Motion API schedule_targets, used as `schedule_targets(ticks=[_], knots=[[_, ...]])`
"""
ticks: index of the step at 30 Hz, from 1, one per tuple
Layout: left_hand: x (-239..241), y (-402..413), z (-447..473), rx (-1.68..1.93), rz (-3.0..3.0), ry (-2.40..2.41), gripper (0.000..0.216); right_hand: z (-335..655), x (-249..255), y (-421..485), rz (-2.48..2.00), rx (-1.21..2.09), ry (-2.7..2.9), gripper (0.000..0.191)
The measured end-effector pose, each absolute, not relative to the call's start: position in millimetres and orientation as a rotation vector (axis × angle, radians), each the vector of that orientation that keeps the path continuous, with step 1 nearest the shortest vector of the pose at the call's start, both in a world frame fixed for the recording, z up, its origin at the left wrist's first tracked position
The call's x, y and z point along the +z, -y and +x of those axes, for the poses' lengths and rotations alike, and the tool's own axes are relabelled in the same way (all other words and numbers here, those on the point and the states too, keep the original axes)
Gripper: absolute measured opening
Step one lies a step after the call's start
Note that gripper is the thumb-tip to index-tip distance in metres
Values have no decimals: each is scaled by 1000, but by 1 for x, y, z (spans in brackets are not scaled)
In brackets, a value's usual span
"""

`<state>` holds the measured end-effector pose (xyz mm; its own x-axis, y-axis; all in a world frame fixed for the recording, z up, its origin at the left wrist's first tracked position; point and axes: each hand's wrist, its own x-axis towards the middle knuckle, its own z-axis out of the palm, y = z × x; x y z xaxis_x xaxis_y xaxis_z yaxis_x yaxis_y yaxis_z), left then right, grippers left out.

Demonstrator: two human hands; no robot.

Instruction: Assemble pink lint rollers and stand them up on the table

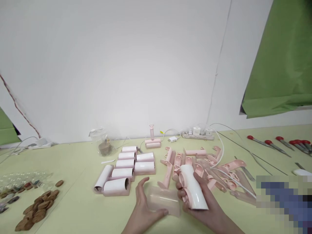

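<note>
At six o'clock, our left hand point(145, 209) curves, fingers spread, around a translucent cover point(163, 199); at five, our right hand point(210, 202) clasps a white roll point(193, 188), likely light, slick, stiff, best held mid-barrel. Beyond, at seven: white tubes point(125, 163).

Free lane between brown discs point(39, 215) and white tubes point(115, 185), pink parts point(234, 164) and white cable point(222, 145) obstructing the right

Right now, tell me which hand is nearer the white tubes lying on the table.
Left. The left hand is just right of the white tubes; the right hand is farther right, holding another white tube.
</note>
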<state>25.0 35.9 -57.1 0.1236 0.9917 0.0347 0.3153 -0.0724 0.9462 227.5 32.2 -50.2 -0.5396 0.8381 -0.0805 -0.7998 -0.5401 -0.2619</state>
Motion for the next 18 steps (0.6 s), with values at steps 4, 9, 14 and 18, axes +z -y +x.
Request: schedule_targets(ticks=[4,9,14,18], knots=[[-35,-40,46,1001,1702,-1056,52,214,-54,-25,-455,2079,294,40],[-37,-54,74,951,1509,-950,43,204,-56,-28,-639,1952,54,48],[-43,-64,71,1303,1179,-850,32,203,-62,-31,-556,1968,262,49],[-45,-60,63,1326,1156,-828,36,195,-76,-26,-540,2083,600,52]])
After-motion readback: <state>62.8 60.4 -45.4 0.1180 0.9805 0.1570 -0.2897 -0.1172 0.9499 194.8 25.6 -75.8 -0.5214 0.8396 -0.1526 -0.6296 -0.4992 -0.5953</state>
